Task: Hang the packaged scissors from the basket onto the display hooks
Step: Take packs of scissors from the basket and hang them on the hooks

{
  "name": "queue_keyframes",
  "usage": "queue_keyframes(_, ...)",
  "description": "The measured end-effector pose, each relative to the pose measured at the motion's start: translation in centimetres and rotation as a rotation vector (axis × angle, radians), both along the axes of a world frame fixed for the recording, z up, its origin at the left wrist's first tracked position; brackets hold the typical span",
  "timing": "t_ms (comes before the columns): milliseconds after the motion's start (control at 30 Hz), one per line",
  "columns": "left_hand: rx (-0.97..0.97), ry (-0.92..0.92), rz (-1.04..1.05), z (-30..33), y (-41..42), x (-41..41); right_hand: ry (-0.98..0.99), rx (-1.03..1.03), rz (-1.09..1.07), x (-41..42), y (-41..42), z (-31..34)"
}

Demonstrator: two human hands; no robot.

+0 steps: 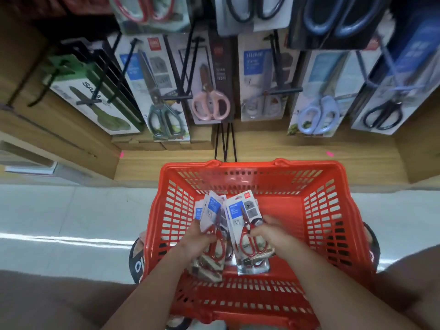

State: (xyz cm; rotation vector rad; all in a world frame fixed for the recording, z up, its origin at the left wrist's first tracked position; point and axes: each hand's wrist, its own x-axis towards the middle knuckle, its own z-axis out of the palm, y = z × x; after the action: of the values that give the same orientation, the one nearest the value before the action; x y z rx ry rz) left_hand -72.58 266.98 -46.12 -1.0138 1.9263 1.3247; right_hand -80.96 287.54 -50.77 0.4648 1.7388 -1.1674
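Both hands are reaching into the orange plastic basket (333, 210): the left hand (202, 236) is grasping a fanned stack of red-handled packaged scissors (210, 210), the right hand (264, 231) is pinching one pack (240, 217), probably separating it for the black display hooks (184, 97).

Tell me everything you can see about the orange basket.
The orange basket is plastic-looking, rectangular, with slotted lattice walls and floor and a thick smooth rim. It sits upright and open on the pale floor, right below the shelf of hanging scissors. Packs of red-handled scissors lie inside near the middle. Both hands reach in: the left hand grips one bundle of packs, the right hand grips another pack. No handle can be made out clearly.
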Motion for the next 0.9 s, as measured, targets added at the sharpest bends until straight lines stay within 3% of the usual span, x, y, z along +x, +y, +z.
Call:
queue_keyframes(133, 0.096, 0.049, 0.136, 3.8, -0.5, 0.2, -0.023, -0.136, -0.028, -0.1, 0.6, 4.1)
queue_keyframes(333, 0.142, 0.281, 0.306, 10.5, -0.8, 0.6, -0.045, -0.482, -0.035, -0.9, 1.3, 10.7)
queue_keyframes(633, -0.001, 0.572, 0.468, 16.2, -0.4, 3.1, 0.061, -0.68, -0.059, -0.3, 0.6, 17.0)
queue_keyframes(900, 0.103, 0.742, 0.386, 21.2, -1.7, 2.6, 0.18, -0.791, 0.034, -1.7, -0.4, 23.4)
